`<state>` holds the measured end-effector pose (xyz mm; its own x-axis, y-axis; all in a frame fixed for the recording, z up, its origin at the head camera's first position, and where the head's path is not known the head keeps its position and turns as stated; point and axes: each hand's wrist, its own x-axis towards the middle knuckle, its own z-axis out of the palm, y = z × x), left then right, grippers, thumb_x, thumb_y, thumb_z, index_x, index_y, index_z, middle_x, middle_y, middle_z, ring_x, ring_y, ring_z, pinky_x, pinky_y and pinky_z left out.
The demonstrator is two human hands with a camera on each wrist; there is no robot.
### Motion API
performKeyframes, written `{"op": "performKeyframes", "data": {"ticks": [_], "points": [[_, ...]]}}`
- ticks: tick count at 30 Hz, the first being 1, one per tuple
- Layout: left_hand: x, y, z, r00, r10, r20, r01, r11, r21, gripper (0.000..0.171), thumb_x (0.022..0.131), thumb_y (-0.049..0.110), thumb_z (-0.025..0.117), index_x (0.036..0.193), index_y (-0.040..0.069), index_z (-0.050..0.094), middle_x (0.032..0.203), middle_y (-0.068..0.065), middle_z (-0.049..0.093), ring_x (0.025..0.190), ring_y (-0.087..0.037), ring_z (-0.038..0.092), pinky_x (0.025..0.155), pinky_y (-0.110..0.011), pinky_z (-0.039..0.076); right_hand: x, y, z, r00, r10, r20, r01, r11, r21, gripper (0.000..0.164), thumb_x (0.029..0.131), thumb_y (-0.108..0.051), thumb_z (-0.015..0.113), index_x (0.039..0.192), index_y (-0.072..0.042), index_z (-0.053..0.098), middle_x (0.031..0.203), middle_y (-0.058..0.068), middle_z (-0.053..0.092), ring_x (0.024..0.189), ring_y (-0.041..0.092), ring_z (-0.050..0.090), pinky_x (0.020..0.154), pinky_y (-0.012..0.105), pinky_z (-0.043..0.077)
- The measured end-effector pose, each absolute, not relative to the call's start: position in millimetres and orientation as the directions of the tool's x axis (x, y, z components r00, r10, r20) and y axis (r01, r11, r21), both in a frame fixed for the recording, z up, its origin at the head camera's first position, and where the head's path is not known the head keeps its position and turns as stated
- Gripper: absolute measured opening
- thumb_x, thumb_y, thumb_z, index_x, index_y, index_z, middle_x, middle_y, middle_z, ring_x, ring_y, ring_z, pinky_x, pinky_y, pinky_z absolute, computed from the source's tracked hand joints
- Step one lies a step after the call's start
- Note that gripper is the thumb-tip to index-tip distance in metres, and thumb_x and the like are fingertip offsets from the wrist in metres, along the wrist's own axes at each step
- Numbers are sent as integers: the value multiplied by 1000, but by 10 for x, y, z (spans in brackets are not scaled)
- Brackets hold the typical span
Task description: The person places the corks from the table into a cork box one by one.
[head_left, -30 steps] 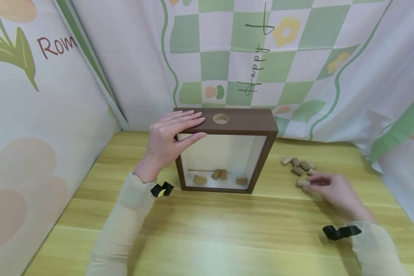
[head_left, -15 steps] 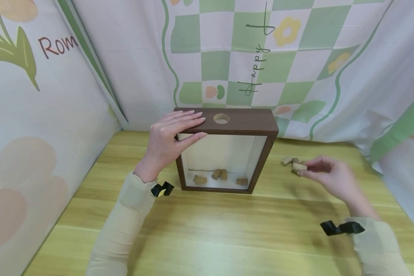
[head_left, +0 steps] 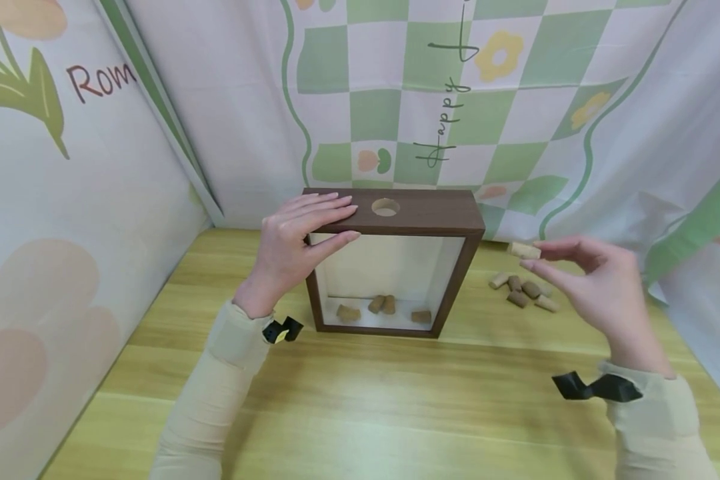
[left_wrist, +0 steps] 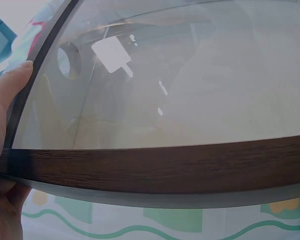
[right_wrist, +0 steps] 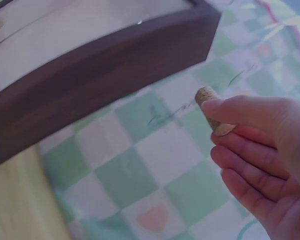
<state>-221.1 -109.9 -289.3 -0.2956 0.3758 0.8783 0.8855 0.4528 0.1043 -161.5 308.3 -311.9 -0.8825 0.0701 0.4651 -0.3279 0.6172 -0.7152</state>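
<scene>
In the head view a dark brown wooden shadow box frame (head_left: 420, 213) with a clear front stands upright, a round hole (head_left: 386, 208) in its top. Several corks (head_left: 348, 313) lie inside on its white bottom. My left hand (head_left: 288, 243) rests on the frame's top left corner, fingers laid straight along the top and thumb at the front edge. The left wrist view shows that thumb (left_wrist: 15, 82) at the dark edge. Right of the frame, my right hand (head_left: 606, 287) pinches a pale wine cork (head_left: 524, 251) between thumb and fingers, raised over the loose corks.
Several loose corks (head_left: 518, 299) lie in a group on the wooden table (head_left: 360, 413), right of the frame. Behind it hangs a green and white checked cloth (head_left: 375, 113). Printed cloth (head_left: 36, 220) also walls off the left side.
My right hand has picked up a pale cork from the group and raised it off the table, up and slightly left. My left hand and the frame have stayed put.
</scene>
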Motion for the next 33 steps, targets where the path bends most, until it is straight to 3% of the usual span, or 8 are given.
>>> {"op": "performKeyframes", "data": {"ticks": [10, 16, 23, 33], "points": [[-2203, -1101, -2885, -292, 374, 880, 886, 453, 101, 37, 84, 21, 86, 117, 6, 78, 118, -8, 73, 116, -23, 67, 107, -36, 46, -1578, 2797, -2750, -767, 87, 636, -535, 462, -708, 26, 77, 15, 82, 101, 13, 73, 96, 5, 77, 88, 14, 69, 79, 15, 54], [-2202, -1102, -2885, -291, 374, 880, 884, 456, 99, 37, 84, 21, 86, 117, 6, 78, 118, -8, 73, 116, -23, 67, 107, -36, 45, -1603, 2582, -2577, -702, -5, 712, -653, 404, -640, 25, 74, 20, 81, 97, 15, 73, 95, 11, 76, 88, 16, 70, 91, 21, 52], [-2204, -1098, -2885, -291, 377, 879, 885, 454, 98, 37, 84, 21, 87, 116, 6, 78, 118, -8, 73, 116, -23, 67, 107, -36, 46, -1595, 2292, -2373, -678, -74, 731, -696, 385, -607, 27, 74, 21, 81, 99, 13, 74, 97, 12, 77, 91, 17, 70, 90, 22, 52], [-2200, -1093, -2876, -289, 378, 879, 886, 453, 96, 36, 84, 21, 87, 116, 6, 78, 118, -8, 73, 116, -24, 67, 107, -36, 46, -1803, 2030, -2221, -683, -186, 706, -690, 481, -541, 29, 76, 5, 88, 102, -3, 80, 98, 5, 77, 88, 12, 71, 86, 20, 52]]}}
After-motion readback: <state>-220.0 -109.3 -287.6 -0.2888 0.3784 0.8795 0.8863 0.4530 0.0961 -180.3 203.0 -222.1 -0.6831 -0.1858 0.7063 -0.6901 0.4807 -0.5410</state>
